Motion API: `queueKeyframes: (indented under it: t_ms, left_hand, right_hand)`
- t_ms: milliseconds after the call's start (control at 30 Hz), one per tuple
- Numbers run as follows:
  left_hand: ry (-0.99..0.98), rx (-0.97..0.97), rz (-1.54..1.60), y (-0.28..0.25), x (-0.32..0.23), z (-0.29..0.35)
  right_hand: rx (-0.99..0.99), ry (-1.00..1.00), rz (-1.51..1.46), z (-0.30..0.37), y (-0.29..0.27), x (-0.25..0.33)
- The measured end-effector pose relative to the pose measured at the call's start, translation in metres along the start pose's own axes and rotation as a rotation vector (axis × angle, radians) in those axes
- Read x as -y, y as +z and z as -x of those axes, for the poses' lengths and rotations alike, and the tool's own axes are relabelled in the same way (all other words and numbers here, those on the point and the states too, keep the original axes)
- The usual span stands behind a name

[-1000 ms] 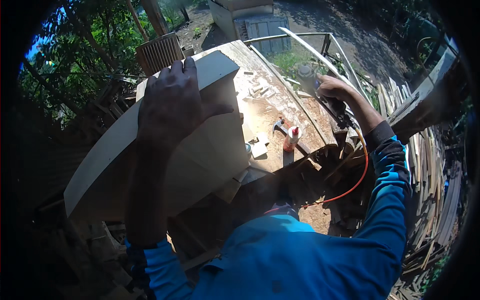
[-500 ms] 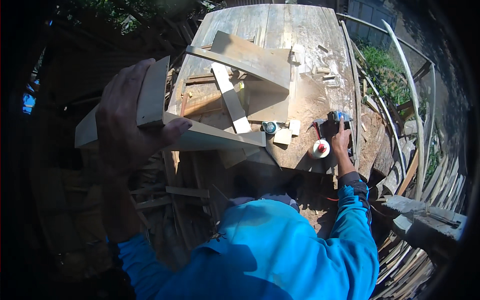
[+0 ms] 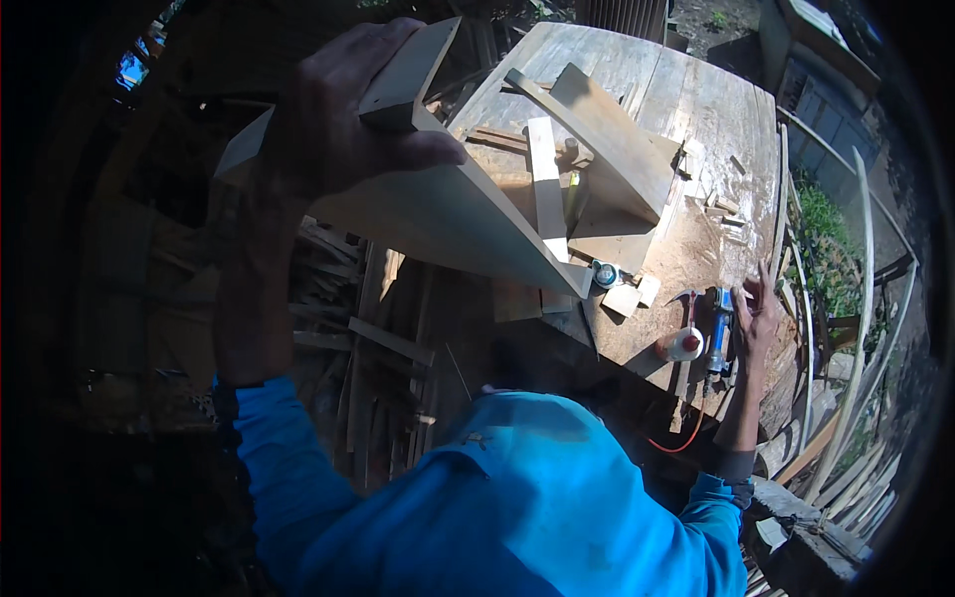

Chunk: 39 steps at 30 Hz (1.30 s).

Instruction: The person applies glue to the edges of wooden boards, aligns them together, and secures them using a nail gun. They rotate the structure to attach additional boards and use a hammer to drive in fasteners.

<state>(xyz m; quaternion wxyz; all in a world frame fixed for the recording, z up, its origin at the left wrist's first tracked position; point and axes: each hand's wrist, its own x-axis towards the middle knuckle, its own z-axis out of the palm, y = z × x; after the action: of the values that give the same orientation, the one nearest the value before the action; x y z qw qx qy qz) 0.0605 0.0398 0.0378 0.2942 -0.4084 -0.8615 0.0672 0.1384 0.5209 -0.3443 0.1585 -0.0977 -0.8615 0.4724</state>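
Observation:
My left hand [image 3: 333,124] grips a joined piece of wooden boards [image 3: 448,214] by its upper end, the thumb pressed along the near side. The piece is held up over the table's near left corner, its long board slanting down to the right. At the right edge of the table, my right hand [image 3: 758,316] is open beside a blue and silver air nailer [image 3: 718,333], fingers apart and nothing in them. An orange hose [image 3: 686,445] curves away below the nailer. Close by are a white bottle with a red cap [image 3: 680,344] and a red-handled hammer [image 3: 691,306].
On the wooden table [image 3: 686,90] stands another angled board assembly [image 3: 607,129]. A pale strip [image 3: 546,184], a small round blue-green item [image 3: 605,275] and wood blocks [image 3: 624,299] lie nearer. Scrap wood [image 3: 388,338] fills the ground at left.
My right hand has come off the nailer, which now lies on the table beside it. My left hand still holds the boards, now tilted more steeply. The whole view has shifted.

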Motion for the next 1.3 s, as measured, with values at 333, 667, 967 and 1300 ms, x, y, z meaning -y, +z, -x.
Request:
queueKeyframes:
  t_ms: [333,667,967,1300]
  left_hand:
    - [-0.375,-0.209,-0.136,-0.122,0.25,0.148]
    - [-1.031,-0.988,0.886,-0.049,0.287,0.2]
    - [-0.759,-0.599,1.354,0.152,0.308,0.327]
    - [-0.587,-0.731,1.593,0.245,0.307,0.392]
  right_hand:
    - [0.005,-0.512,-0.207,0.002,0.206,0.215]
    - [-0.134,-0.478,0.345,0.039,0.081,0.414]
    - [-0.079,-0.623,0.611,0.084,0.142,0.414]
    - [-0.008,-0.586,0.751,0.118,0.18,0.405]
